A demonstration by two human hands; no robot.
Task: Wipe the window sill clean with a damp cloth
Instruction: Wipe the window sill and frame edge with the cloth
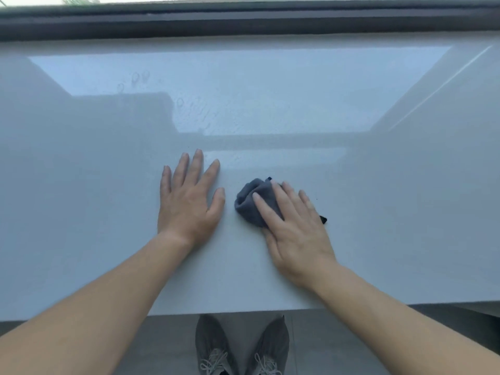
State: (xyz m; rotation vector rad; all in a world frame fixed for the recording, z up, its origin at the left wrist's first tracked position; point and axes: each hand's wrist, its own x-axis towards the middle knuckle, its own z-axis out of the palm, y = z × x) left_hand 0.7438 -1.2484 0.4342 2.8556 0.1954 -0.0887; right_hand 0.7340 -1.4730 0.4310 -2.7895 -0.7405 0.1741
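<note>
Two bare hands lay on the wide, shiny white window sill (378,212). The left hand (188,201) was flat on the sill, its fingers straight and a little spread, holding nothing. The right hand (293,228) pressed down on a small, bunched-up dark grey cloth (250,201), with straight fingers lying close together on top of it. The cloth sat near the middle of the sill, just right of the left hand and not touching it.

Farther back, toward the dark window frame (249,23), wet streaks and little round drops (205,109) showed on the sill (so that part looked wiped already). The wiping step seemed to be under way. The near part and both far sides looked dry, so most of the job was probably left. Next, the cloth likely needed a firm push sideways across the dry parts.
</note>
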